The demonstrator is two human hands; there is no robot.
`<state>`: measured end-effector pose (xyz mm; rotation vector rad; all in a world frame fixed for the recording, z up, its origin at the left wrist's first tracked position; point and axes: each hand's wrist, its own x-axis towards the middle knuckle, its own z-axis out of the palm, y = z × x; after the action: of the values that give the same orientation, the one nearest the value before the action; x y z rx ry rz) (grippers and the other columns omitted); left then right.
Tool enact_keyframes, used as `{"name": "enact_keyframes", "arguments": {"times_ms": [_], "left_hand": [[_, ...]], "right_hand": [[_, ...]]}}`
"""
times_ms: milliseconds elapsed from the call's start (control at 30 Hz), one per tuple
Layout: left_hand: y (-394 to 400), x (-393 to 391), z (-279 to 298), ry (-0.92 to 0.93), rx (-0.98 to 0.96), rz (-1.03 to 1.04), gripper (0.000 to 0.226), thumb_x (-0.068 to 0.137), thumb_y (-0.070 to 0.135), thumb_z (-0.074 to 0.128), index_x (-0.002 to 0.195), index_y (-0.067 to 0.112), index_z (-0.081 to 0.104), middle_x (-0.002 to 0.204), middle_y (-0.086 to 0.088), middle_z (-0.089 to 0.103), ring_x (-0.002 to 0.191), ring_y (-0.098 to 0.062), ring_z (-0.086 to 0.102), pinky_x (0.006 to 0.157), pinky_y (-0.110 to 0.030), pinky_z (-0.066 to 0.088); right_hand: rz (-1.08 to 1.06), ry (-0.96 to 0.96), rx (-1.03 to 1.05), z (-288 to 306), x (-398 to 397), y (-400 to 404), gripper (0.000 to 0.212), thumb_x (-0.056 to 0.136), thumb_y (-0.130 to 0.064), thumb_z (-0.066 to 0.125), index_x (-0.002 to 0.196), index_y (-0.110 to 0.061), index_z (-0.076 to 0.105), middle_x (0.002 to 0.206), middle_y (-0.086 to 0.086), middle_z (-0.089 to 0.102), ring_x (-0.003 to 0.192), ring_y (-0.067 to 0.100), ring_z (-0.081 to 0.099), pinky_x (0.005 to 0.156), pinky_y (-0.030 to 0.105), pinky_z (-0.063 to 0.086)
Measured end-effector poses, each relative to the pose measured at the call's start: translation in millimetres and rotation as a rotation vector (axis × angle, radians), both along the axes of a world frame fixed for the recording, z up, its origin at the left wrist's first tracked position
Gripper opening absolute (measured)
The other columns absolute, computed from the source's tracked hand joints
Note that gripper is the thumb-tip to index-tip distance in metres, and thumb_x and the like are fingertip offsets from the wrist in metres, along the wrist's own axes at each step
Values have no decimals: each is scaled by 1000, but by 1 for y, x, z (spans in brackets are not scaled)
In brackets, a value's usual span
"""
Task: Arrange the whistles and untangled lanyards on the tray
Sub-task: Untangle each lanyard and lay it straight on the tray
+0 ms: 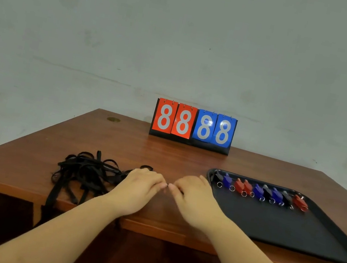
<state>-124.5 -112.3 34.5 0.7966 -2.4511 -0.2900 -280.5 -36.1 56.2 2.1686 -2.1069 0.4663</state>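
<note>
A tangled pile of black lanyards (86,171) lies on the left of the wooden desk, and one strap hangs over the front edge. On the right, a black tray (278,226) holds a row of several red, blue and black whistles (259,190) along its far side. My left hand (139,185) rests at the right end of the pile with its fingers curled over a strap. My right hand (193,195) is just left of the tray, fingers curled too, with a dark bit of strap showing under them. The fingertips of both hands meet at the middle.
A flip scoreboard (193,125) reading 88 in red and 88 in blue stands at the back of the brown desk (119,142), against a grey wall. Open compartments lie below the desk's front edge.
</note>
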Motion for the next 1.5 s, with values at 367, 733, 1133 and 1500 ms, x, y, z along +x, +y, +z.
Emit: {"name": "enact_keyframes", "arguments": {"times_ms": [367, 733, 1133, 1500], "left_hand": [[-30, 40, 7, -153, 72, 195, 28, 100, 36, 33, 86, 27, 56, 75, 11, 52, 80, -11, 48, 72, -28, 34], [-18, 12, 24, -126, -168, 96, 23, 99, 37, 36, 96, 31, 59, 83, 17, 52, 81, -5, 44, 86, -24, 32], [-11, 24, 21, -56, -55, 84, 22, 99, 37, 36, 93, 32, 57, 84, 19, 54, 85, -5, 48, 87, -24, 31], [-25, 38, 9, -86, -10, 231, 30, 97, 36, 41, 124, 31, 55, 121, 11, 57, 119, -11, 46, 105, -31, 31]], "right_hand": [[-355, -501, -88, 32, -69, 17, 42, 101, -31, 32, 69, -17, 56, 74, -3, 62, 75, 14, 58, 74, 28, 39], [-255, -259, -164, 41, -34, 19, 39, 99, -31, 40, 138, -27, 45, 137, -1, 52, 123, 17, 51, 101, 30, 39], [-38, -449, 58, 21, 13, -11, 35, 99, -39, 36, 92, -13, 59, 81, 0, 59, 82, 20, 56, 71, 29, 43], [-255, -526, -65, 39, -43, 20, 32, 101, -35, 29, 89, -18, 54, 83, -2, 56, 79, 10, 52, 66, 22, 35]]}}
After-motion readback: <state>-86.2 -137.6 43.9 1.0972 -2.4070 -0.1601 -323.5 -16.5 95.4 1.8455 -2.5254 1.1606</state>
